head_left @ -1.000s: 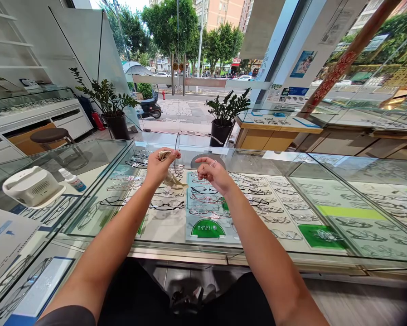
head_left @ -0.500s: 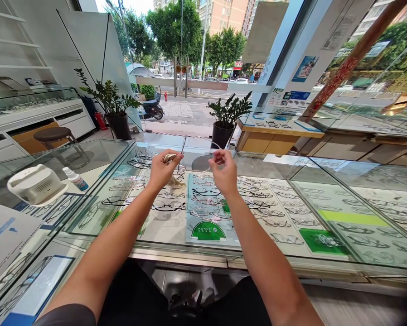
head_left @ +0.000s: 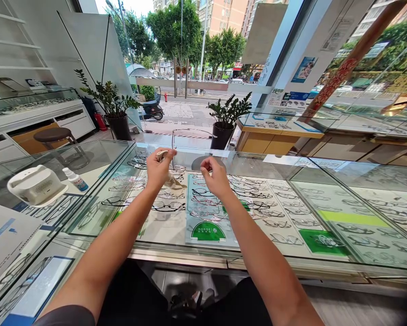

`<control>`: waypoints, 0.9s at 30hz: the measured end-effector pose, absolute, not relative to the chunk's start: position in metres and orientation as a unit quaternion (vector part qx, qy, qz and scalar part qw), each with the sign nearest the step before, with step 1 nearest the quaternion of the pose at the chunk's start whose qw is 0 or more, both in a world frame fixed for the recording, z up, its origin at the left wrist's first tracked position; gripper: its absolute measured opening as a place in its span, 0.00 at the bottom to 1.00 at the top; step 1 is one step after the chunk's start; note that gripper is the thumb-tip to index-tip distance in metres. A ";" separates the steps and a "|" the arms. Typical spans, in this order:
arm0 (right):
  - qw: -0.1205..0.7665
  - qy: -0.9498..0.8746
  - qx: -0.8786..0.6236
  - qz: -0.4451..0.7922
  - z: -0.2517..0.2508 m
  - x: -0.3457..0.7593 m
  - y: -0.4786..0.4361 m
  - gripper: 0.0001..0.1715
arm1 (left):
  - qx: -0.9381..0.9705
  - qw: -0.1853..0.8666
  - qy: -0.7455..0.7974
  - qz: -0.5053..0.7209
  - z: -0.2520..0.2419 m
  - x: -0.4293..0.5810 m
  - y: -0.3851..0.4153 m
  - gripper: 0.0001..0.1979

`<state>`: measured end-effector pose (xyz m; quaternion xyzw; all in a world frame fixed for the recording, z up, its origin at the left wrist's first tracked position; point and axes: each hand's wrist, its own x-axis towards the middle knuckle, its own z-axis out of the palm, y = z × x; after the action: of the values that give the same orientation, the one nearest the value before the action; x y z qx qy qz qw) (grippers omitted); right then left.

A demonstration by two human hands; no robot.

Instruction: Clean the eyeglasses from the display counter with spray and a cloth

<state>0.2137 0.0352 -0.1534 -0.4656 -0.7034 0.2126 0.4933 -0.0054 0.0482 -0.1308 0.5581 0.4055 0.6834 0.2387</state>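
Note:
My left hand (head_left: 158, 168) is raised over the glass display counter (head_left: 88, 190), fingers pinched on a beige cleaning cloth (head_left: 171, 180) and on the near corner of a thin clear pair of glasses (head_left: 186, 133). The glasses stand up above the hand, one temple stretching right towards the potted plant. My right hand (head_left: 214, 175) hovers close beside it, fingers curled and pinched; what they hold is too thin to make out. Under the glass lie several rows of spectacle frames (head_left: 203, 194) on white and green trays.
A white boxy device (head_left: 35, 184) and a small spray bottle (head_left: 75, 179) sit on the left counter. Two potted plants (head_left: 226, 117) stand by the glass shopfront. Another display counter (head_left: 278, 129) is at the back right; a stool (head_left: 52, 135) at the left.
The right hand has dropped a little and moved left, nearer the left hand. The glasses have turned, the temple now pointing right above the left hand.

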 end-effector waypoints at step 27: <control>0.553 -0.725 -0.383 0.149 -0.164 0.189 0.027 0.19 | 0.563 0.398 0.511 0.513 -0.144 -0.004 0.061 0.13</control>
<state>0.1894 0.0269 -0.1639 -0.3826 -0.7251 0.1488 0.5529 -0.0040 0.0612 -0.1440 0.5635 0.5105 0.5134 0.3979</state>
